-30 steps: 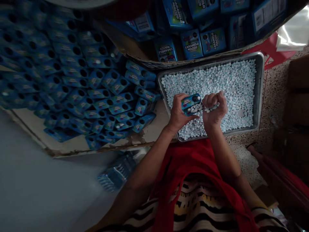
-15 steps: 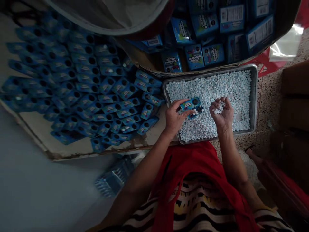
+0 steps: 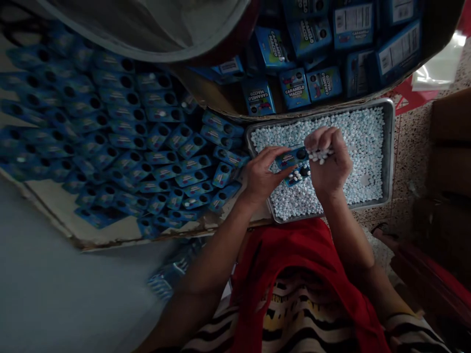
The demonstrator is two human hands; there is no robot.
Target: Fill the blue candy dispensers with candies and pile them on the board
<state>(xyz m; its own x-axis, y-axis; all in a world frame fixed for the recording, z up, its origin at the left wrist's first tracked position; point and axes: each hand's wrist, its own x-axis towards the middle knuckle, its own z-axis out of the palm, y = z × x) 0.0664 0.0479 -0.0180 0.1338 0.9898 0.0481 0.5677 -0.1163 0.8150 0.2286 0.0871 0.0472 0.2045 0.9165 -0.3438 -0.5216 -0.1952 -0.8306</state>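
Note:
My left hand (image 3: 263,174) grips small blue candy boxes (image 3: 291,158) over the tray's left part; dark round holes show in their tops, and white candies lie on the lower one. Right beside them, my right hand (image 3: 330,159) is cupped with curled fingers around a handful of white candies (image 3: 321,155). Its fingertips come up to the right end of the boxes; whether they touch I cannot tell. Beneath both hands is a metal tray (image 3: 389,152) filled with pale blue and white candies (image 3: 364,130).
Many blue boxes with round holes (image 3: 127,127) cover the table (image 3: 106,235) on the left. Behind the tray, a cardboard box (image 3: 221,110) holds more blue boxes (image 3: 294,88). A large round container (image 3: 154,29) stands at the top. Brown boxes (image 3: 451,117) are at the right.
My right hand has moved left to the boxes, its fingers curling further over the candies. More white candies now lie on the lower box. My left hand keeps its grip.

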